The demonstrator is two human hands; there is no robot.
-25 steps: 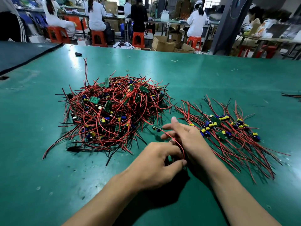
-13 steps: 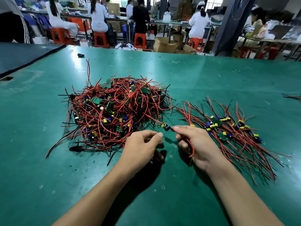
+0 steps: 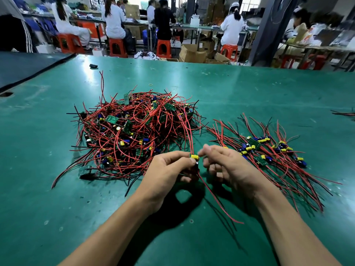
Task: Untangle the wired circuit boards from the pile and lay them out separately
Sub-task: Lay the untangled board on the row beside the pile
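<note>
A tangled pile of small green circuit boards with red and black wires lies on the green table, left of centre. To its right, several separated boards lie fanned out with their wires trailing toward me. My left hand pinches one small board with a yellow part between thumb and fingers. One of its red wires runs up into the pile, another trails down toward me. My right hand is just right of that board, fingers loosely curled, blurred, its thumb tip next to the board.
A small black object lies near the table's far left edge. More wires poke in at the right edge. Beyond the table, people sit on orange stools at benches, with cardboard boxes on the floor.
The board passed from my right hand's pinch into my left hand. Both hands have come close together over the table in front of the pile, and a red wire now hangs down toward me.
</note>
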